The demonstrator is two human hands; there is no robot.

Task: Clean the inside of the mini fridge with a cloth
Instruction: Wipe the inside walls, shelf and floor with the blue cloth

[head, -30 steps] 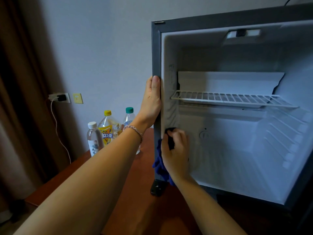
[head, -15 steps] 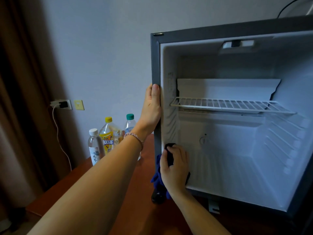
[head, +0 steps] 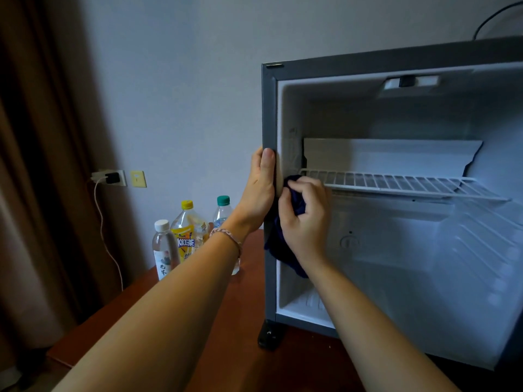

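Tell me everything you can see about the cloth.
The cloth is dark blue, soft and crumpled, bunched in the right hand, whose fingers curl round it. Its top is pressed against the fridge's left inner wall beside the front end of the wire shelf. A loose tail hangs below the hand over the fridge's front edge. The left hand is right beside it.

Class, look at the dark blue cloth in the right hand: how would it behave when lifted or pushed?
The dark blue cloth looks floppy: its loose end droops below the right hand. It probably weighs little, bunched in one hand. Pushed against the fridge wall, it would likely crumple rather than slide stiffly.
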